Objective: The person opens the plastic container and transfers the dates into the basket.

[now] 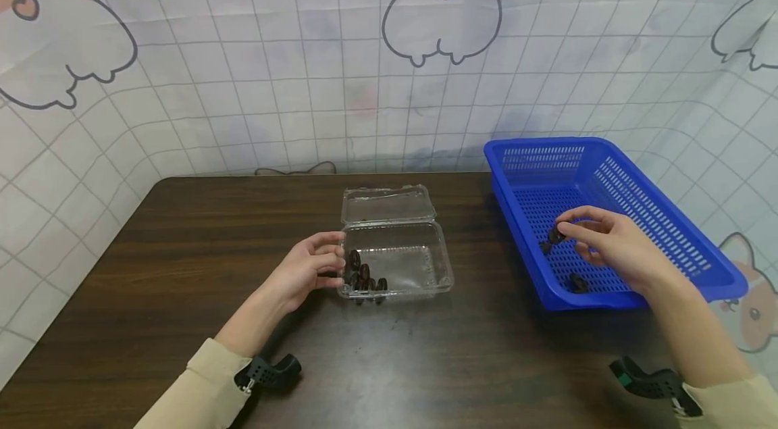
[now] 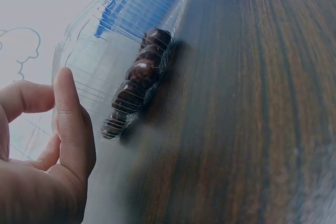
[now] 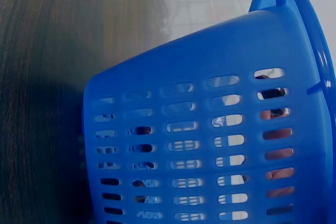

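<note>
My left hand [image 1: 306,270] touches the left side of a clear plastic clamshell box [image 1: 446,260], its fingers loosely bent at the edge. The box lies with its lid [image 1: 389,205] folded back. Several glossy dark-brown dates [image 2: 142,72] are gathered at the box's left end. Over the blue basket [image 1: 516,226], my right hand [image 1: 614,243] pinches a dark date [image 1: 556,234] between thumb and fingers. Another date [image 1: 579,283] lies on the basket floor, and a dark piece [image 1: 545,247] shows just under the pinched one. In the right wrist view the basket wall [image 3: 210,56] mostly hides the hand.
Both containers stand on a dark wood-grain table [image 1: 243,226], the basket at the right edge. A white grid-patterned cloth [image 1: 273,64] with cartoon animals hangs behind. A thin dark cable [image 1: 298,171] runs along the table's back edge.
</note>
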Demonstrator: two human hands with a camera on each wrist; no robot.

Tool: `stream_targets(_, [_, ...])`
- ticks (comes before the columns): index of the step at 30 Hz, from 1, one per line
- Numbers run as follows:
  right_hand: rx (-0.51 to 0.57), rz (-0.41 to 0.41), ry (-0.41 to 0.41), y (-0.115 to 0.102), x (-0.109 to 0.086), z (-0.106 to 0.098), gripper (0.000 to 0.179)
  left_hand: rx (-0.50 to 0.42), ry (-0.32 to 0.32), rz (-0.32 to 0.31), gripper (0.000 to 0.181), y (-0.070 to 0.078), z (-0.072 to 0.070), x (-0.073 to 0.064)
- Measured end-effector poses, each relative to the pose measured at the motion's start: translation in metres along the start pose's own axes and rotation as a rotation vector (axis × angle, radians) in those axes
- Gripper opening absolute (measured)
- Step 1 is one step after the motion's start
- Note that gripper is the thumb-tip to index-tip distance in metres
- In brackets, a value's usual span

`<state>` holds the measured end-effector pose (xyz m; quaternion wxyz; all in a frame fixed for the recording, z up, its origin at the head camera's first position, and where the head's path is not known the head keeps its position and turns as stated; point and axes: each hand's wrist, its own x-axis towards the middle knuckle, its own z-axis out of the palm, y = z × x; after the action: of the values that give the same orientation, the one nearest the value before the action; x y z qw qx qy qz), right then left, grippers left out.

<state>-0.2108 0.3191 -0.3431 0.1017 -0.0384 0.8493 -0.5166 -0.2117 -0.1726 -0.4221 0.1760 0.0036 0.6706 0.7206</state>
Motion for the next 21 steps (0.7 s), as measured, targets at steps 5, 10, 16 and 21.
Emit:
stream_targets(5, [-0.084,0.006,-0.044,0.001,-0.003,-0.002,0.042,0.006,0.0,-0.002,0.059,0.001,0.0,-0.001])
stream_targets(10, [-0.109,-0.01,-0.057,-0.002,-0.006,-0.001,0.046,0.009,0.004,-0.006,0.059,0.0,0.0,-0.001])
stream_targets(16, [-0.103,-0.056,-0.059,-0.016,-0.004,0.005,0.044,-0.001,0.002,-0.002,0.059,0.0,0.0,0.0])
stream_targets(21, [-0.111,-0.118,-0.09,-0.032,0.001,0.017,0.042,-0.005,0.004,-0.002,0.059,0.0,0.0,-0.001])
